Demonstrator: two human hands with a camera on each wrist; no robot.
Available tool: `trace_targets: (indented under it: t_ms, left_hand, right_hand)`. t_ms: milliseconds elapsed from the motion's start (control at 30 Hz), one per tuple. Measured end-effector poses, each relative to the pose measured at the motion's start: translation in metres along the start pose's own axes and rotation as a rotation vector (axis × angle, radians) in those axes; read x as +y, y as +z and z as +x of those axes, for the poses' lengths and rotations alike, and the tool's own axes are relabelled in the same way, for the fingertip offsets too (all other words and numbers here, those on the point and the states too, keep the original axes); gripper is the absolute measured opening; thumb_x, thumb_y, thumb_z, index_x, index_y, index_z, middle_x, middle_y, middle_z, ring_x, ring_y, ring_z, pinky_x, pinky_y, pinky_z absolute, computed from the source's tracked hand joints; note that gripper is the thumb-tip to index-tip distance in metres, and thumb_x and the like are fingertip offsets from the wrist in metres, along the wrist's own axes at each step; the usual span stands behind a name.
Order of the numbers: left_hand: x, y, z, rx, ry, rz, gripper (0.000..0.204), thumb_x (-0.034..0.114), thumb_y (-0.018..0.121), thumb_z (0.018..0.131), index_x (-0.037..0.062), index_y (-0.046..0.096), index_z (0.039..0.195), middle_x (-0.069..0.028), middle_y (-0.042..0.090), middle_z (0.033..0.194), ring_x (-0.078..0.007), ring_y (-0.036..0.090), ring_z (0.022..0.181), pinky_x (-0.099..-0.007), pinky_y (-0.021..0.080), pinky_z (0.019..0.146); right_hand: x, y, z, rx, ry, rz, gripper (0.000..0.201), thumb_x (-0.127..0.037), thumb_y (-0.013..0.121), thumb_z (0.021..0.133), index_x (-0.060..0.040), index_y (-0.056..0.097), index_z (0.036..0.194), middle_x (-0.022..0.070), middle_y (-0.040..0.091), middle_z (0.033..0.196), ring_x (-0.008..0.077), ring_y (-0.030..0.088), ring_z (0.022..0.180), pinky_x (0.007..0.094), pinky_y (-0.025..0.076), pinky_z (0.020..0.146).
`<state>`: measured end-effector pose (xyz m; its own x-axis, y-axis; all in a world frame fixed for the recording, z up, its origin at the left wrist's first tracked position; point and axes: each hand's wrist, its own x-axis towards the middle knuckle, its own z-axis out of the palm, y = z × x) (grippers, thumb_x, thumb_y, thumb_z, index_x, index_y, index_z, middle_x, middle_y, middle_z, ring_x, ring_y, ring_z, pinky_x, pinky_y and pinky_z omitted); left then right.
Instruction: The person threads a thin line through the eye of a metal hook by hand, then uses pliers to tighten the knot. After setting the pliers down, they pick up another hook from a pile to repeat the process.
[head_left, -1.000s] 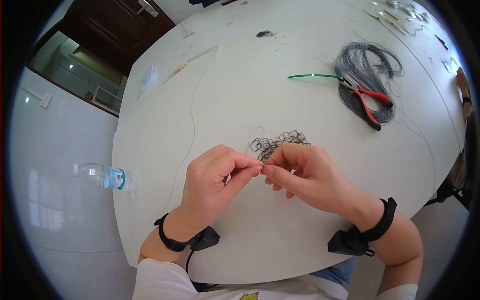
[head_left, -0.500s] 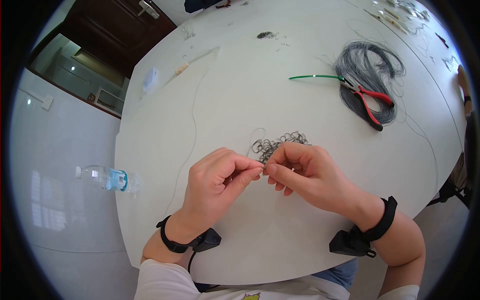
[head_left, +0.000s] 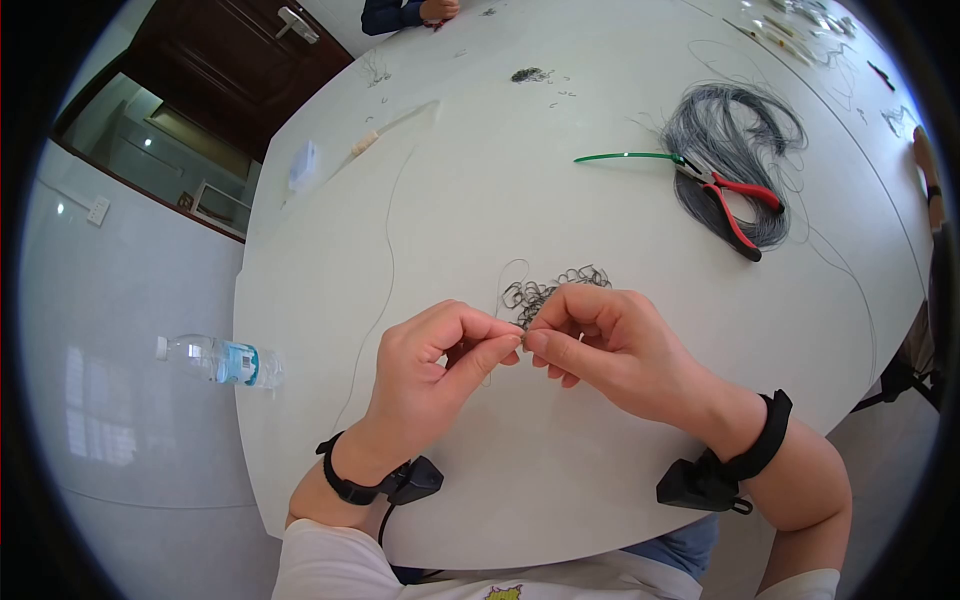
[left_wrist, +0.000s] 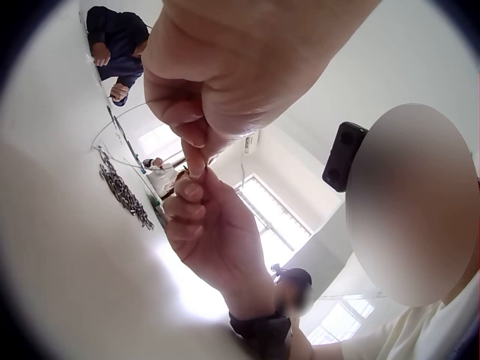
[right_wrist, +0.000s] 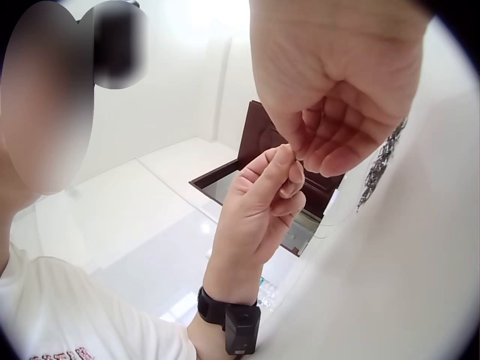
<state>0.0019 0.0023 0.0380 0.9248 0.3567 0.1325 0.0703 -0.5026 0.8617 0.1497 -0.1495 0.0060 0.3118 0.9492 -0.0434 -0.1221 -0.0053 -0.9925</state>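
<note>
In the head view my left hand [head_left: 430, 355] and right hand [head_left: 625, 350] meet fingertip to fingertip above the table. Each pinches between thumb and index finger. A thin grey line [head_left: 499, 287] loops up from beside the left fingertips. Between the fingertips shows a speck of a small dark metal piece [head_left: 525, 337], mostly hidden; I cannot tell its full shape. Just beyond the hands lies a pile of small bent metal pieces [head_left: 540, 290], also seen as a dark pile [left_wrist: 124, 191] in the left wrist view. The right wrist view shows the left hand [right_wrist: 259, 199] pinching under the right.
Red-and-black pliers [head_left: 740, 205] and a green cable tie [head_left: 625, 154] lie on a grey line bundle [head_left: 725, 115]. Farther off are a small dark pile [head_left: 530, 75] and a wooden-handled tool [head_left: 366, 143]. A plastic bottle [head_left: 240, 362] is at left; another person's hand [head_left: 438, 10] rests at the far edge.
Both hands keep pinching in nearly the same place, with slight finger shifts. A short stretch of line now shows below the left fingertips. Another person's sleeve and hand have come into view at the far edge.
</note>
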Motion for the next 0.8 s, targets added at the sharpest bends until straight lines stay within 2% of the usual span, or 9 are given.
trace_targets:
  t_ms: [100,267,367,667,800]
  left_hand:
    - [0.0006,0.0005,-0.0002,0.017,0.017,0.050,0.003,0.003,0.070,0.090,0.0008,0.070,0.093,-0.0061,0.067,0.084,-0.0098,0.067,0.073,-0.0212,0.050,0.059]
    - [0.0005,-0.0009,0.0003,0.027,0.107,0.216,0.007,0.002,0.073,0.087,0.0037,0.071,0.092,-0.0029,0.066,0.080,-0.0062,0.056,0.061,-0.0209,0.043,0.053]
    - [0.0016,0.0001,0.0005,0.041,0.090,0.197,0.007,0.002,0.073,0.086,0.0038,0.071,0.092,-0.0021,0.065,0.079,-0.0060,0.054,0.060,-0.0209,0.043,0.053]
    - [0.0029,0.0021,0.0009,0.085,0.115,0.199,0.006,-0.001,0.072,0.086,0.0025,0.069,0.090,-0.0036,0.065,0.080,-0.0070,0.059,0.062,-0.0214,0.047,0.054]
    - [0.0037,0.0031,0.0009,0.094,0.129,0.240,0.006,-0.003,0.070,0.087,0.0022,0.067,0.087,-0.0022,0.069,0.080,-0.0041,0.057,0.063,-0.0196,0.044,0.057]
  right_hand:
    - [0.0027,0.0004,0.0001,0.008,-0.012,0.017,0.021,-0.021,0.064,0.098,-0.0014,0.063,0.093,0.0016,0.066,0.082,0.0061,0.060,0.073,0.0237,0.051,0.066]
    - [0.0040,0.0017,-0.0003,0.020,-0.020,0.021,0.020,-0.020,0.064,0.098,-0.0013,0.064,0.093,0.0013,0.065,0.082,0.0063,0.059,0.073,0.0236,0.051,0.067]
    - [0.0055,0.0032,0.0001,0.043,-0.040,0.017,0.020,-0.021,0.063,0.096,-0.0009,0.064,0.092,0.0021,0.065,0.079,0.0079,0.059,0.071,0.0245,0.049,0.064]
    - [0.0047,0.0052,0.0006,0.060,-0.054,0.050,0.022,-0.023,0.061,0.095,-0.0011,0.066,0.093,0.0022,0.067,0.078,0.0097,0.061,0.070,0.0249,0.047,0.063]
    - [0.0039,0.0060,-0.0002,0.073,-0.047,0.017,0.023,-0.023,0.061,0.095,-0.0009,0.066,0.095,0.0028,0.067,0.080,0.0103,0.061,0.070,0.0249,0.047,0.062]
